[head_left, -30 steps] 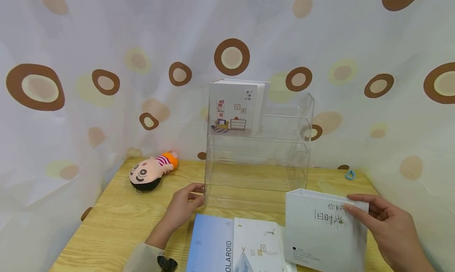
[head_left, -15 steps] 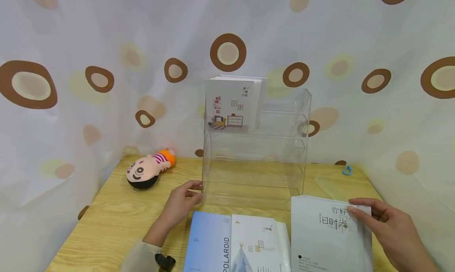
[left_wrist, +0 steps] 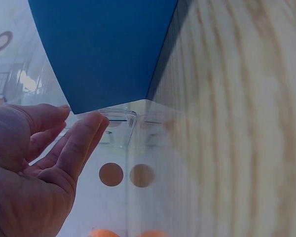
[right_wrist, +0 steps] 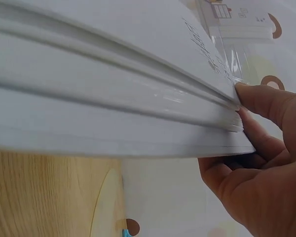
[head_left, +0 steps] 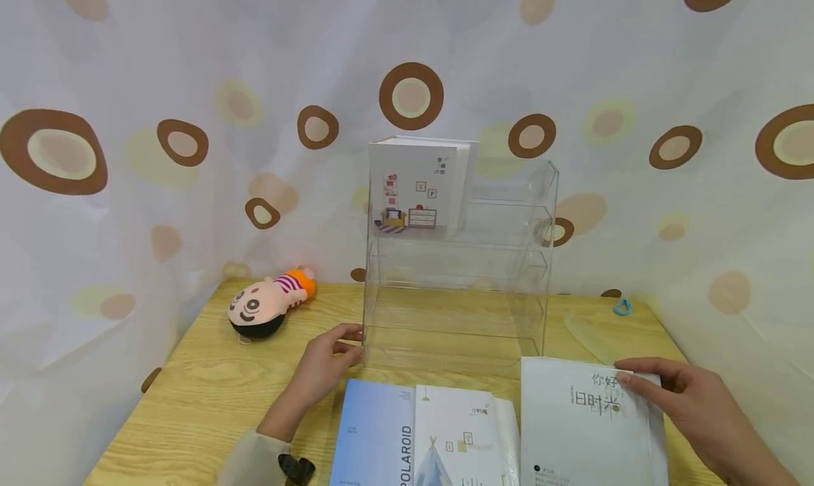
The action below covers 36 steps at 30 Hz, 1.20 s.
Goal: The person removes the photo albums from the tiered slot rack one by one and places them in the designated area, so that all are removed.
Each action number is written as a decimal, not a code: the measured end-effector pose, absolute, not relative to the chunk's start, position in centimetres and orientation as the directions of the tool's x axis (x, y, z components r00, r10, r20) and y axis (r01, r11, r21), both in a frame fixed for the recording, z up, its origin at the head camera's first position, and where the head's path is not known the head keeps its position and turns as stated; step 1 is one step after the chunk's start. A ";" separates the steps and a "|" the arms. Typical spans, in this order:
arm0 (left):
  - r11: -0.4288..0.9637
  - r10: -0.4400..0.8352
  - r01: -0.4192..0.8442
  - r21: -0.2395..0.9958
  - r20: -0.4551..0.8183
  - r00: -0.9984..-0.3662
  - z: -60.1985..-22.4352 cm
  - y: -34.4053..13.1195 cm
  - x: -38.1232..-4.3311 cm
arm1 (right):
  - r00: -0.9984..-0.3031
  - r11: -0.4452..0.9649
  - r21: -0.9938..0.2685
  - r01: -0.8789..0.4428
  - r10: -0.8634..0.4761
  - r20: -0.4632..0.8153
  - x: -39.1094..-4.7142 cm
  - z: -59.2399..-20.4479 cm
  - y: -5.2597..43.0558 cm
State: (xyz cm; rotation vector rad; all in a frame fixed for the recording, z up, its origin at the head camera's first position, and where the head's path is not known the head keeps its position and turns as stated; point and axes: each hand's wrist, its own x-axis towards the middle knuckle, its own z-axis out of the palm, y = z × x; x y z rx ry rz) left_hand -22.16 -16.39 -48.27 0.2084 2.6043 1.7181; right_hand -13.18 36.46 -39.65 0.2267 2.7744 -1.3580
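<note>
One book [head_left: 581,436] fronting the rack [head_left: 454,260] was edge-pinched by the right hand [head_left: 702,410]; its weight risked slippage. The left hand [head_left: 320,366], fingers extended, flanked the rack.

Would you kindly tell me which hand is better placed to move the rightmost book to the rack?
Probably the right hand: it pinches the rightmost book near its upper right corner, while the left hand, holding no book, is at the left side of the rack.

white brown-spotted sheeting [head_left: 267,48] behind wood-grain table [head_left: 197,394]
</note>
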 end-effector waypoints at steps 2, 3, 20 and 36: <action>0.387 0.117 0.101 0.916 0.060 -0.991 -48.2 -16.3 -22.2 | -0.988 0.605 -0.781 0.155 0.092 -0.125 -13.3 -39.9 36.4; 0.387 0.117 0.100 0.917 0.059 -0.991 -48.2 -16.3 -22.2 | -0.987 0.606 -0.779 0.161 0.087 -0.137 -13.3 -39.9 36.3; 0.396 0.116 0.100 0.913 0.059 -0.991 -48.1 -16.3 -22.1 | -0.988 0.724 -0.679 0.121 0.020 -0.155 -14.2 -40.5 36.3; 0.418 0.112 0.113 0.902 0.073 -0.991 -48.3 -16.3 -22.2 | -0.988 0.787 -0.617 0.001 -0.096 -0.125 -15.4 -42.0 36.1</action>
